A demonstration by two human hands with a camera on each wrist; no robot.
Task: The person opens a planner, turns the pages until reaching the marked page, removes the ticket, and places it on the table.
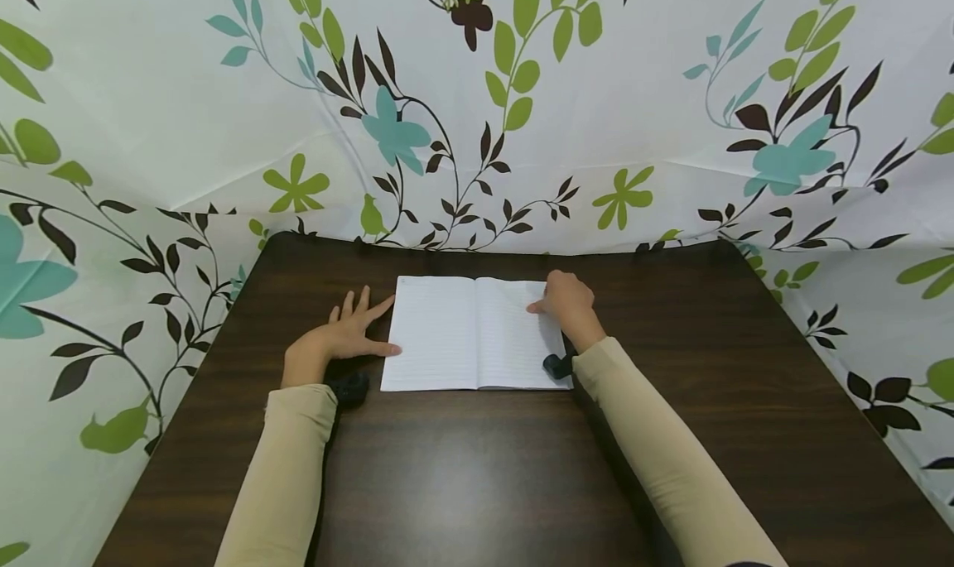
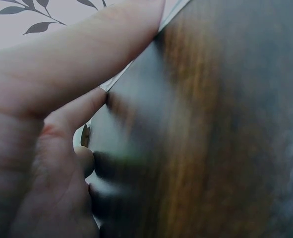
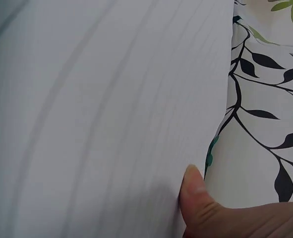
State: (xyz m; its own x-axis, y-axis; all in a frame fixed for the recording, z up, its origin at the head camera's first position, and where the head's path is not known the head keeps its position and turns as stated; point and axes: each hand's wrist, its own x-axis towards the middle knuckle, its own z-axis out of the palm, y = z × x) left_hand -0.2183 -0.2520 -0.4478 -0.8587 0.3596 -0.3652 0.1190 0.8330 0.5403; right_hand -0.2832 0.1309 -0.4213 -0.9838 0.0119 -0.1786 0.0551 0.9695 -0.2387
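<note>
An open notebook (image 1: 436, 335) with white lined pages lies on the dark wooden table. At its left edge, my left hand (image 1: 339, 335) is spread, with thumb and index fingertips right at the paper's edge. The left wrist view shows the thumb (image 2: 87, 49) and index finger along that thin edge. My right hand (image 1: 570, 306) pinches the right page (image 1: 514, 327) near its upper right corner. In the right wrist view the thumb (image 3: 198, 201) lies on the lined page, and the other fingers are hidden.
The brown table (image 1: 462, 476) extends around the notebook. A white cloth (image 1: 477, 136) printed with leaves and flowers hangs behind it and at both sides. Dark cameras sit on both wrists, the right camera (image 1: 557, 367) overlapping the page's lower right corner.
</note>
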